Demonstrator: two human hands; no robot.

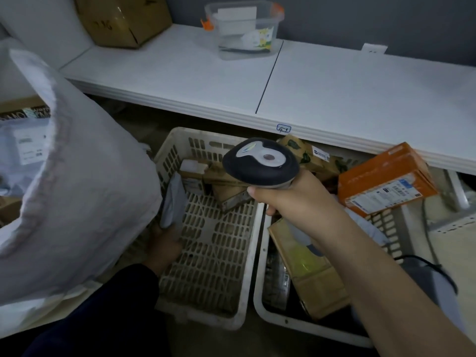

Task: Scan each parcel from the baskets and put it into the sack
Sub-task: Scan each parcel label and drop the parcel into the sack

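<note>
Sack point(64, 189) sat L of L basket point(211, 253); R basket point(309, 328) just beside it | table point(334, 99) stood behind, edge over both baskets' far ends | on table: carton point(121, 19) far L; tub point(244, 32) to its R | box point(386, 179) lay atop R basket's far-R corner

You wear one wide-angle camera on your head, facing forward and steeply down. It looks from close above onto the baskets point(253, 240); the table point(334, 86) crosses the upper frame, the sack point(77, 189) crowds the left edge.
</note>
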